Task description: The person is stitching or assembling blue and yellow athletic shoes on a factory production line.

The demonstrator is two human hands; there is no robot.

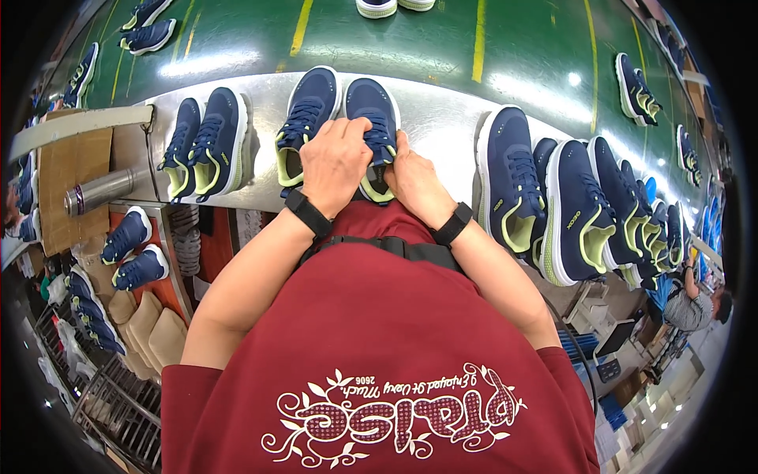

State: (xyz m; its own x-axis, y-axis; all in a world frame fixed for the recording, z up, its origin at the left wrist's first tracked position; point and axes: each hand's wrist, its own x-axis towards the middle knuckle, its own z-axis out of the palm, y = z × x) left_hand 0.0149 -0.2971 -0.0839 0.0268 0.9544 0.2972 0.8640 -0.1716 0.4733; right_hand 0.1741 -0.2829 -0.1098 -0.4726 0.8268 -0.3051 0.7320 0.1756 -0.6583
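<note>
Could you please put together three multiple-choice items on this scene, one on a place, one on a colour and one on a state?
1. Where does the navy shoe that both hands hold sit?
A. On the metal ledge next to its partner shoe
B. On the green belt
C. In a cardboard box on the floor

2. What colour is the lining inside the shoes?
A. Red
B. Yellow-green
C. White

3. How do the left hand and right hand stand?
A. Both hang free of the shoes
B. Only the right touches a shoe
C. Both grip the same shoe at its lacing and opening

Answers:
1. A, the shoe stands on the shiny ledge by its mate.
2. B, the collars and insides show yellow-green.
3. C, both hands' fingers close on the one shoe.
</note>
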